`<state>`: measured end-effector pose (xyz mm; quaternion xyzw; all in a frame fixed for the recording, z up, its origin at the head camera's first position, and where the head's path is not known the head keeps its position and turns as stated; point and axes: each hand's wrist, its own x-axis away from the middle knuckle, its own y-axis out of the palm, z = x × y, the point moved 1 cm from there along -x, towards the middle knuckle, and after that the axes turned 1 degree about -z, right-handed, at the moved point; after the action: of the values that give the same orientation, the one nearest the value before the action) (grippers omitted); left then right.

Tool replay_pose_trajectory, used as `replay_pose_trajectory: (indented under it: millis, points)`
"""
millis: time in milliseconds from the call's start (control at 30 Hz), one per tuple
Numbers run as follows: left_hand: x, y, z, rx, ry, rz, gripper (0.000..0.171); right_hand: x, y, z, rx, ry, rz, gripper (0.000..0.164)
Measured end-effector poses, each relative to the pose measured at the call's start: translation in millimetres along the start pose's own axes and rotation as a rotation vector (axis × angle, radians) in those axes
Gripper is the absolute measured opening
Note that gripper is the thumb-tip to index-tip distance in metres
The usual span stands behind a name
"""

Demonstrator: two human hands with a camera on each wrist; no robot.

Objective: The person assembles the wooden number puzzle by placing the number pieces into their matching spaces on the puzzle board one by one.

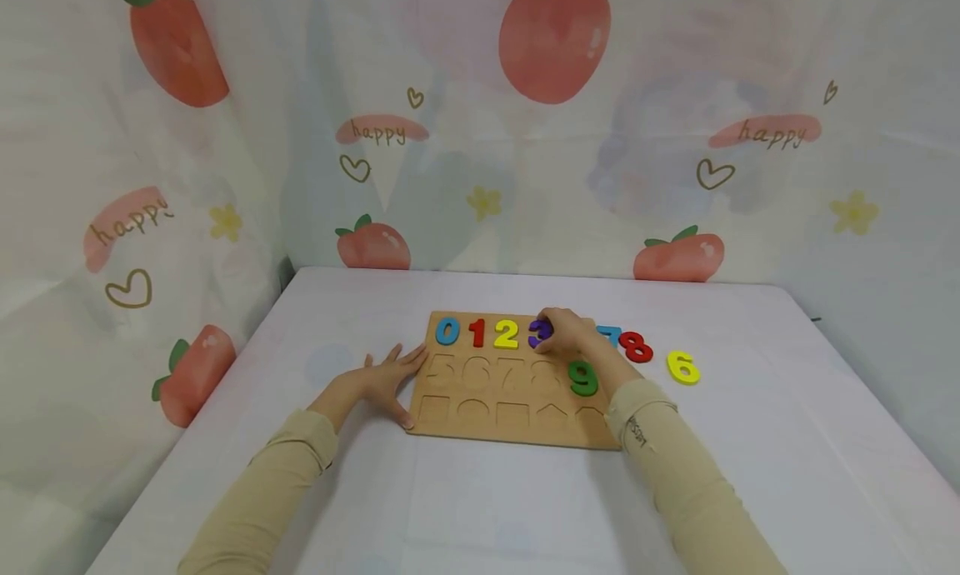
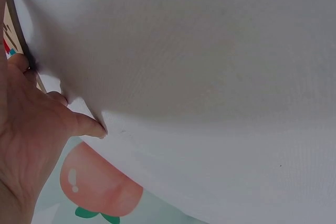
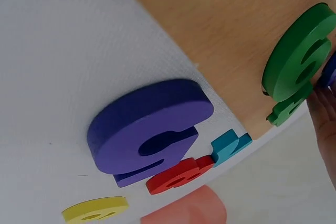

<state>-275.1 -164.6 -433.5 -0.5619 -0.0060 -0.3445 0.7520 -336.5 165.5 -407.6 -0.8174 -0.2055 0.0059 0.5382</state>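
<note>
A wooden number puzzle board (image 1: 465, 429) lies on the table. My left hand (image 1: 384, 383) rests at its left edge, fingers spread and straight. At the top row, my right hand (image 1: 567, 332) pinches the purple number 3 (image 1: 537, 335) between thumb and fingers, over the spot right of the yellow number 2 (image 1: 506, 334). A blue 0 (image 1: 447, 331) and red 1 (image 1: 477, 332) sit further left in that row. The green 9 (image 1: 582, 378) lies in the middle row; in the right wrist view a green 4 (image 3: 286, 113) shows behind it, hidden from the head view.
Right of the board lie a blue 7 (image 1: 610, 335), a red 8 (image 1: 636, 347) and a yellow 6 (image 1: 683, 367). A purple 5 (image 3: 149, 124) lies beside the board, hidden under my right forearm in the head view. Printed cloth walls (image 1: 525, 192) stand behind the table.
</note>
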Motion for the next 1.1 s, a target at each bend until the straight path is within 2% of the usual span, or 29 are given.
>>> replay_pose_trajectory:
  millis: [733,1100]
  points:
    - [2.7,0.0,3.3,-0.001,-0.011,-0.002,0.122,-2.5,0.3,1.1,-0.014,0.048,-0.023,0.057]
    - [1.7,-0.5,2.3,0.006,-0.008,-0.018,0.123,5.9,2.3,3.5,-0.045,-0.002,-0.031,0.067]
